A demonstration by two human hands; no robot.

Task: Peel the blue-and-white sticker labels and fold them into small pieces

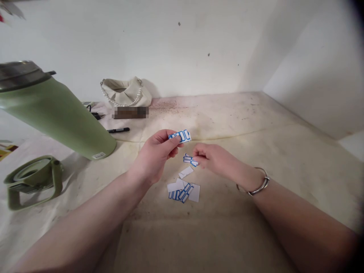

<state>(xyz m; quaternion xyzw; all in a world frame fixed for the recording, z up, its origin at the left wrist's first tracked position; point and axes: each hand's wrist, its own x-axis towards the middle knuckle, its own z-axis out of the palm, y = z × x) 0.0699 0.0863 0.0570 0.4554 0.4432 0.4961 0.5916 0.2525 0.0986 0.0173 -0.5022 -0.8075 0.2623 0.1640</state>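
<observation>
Between the thumb and fingers of my left hand (159, 153) is a small stack of blue-bordered label stickers (183, 136), held above the table. My right hand (209, 157) pinches the right end of another few blue-bordered label pieces (190, 160), just right of and below the left hand. Whether these touch the table I cannot tell. Under them lies a small white paper piece (186, 172). Closer to me is a loose pile of label pieces (186, 192), some blank side up and some showing blue frames. A metal bracelet (260, 182) circles my right wrist.
On the left stands a tall green tumbler (62, 113), with a green handled lid (35, 182) before it. A black pen (118, 130), a blurred-out brown item (130, 112) and a cream handbag (126, 93) with a pearl chain lie toward the wall (193, 49). A cover spreads over the table (284, 151).
</observation>
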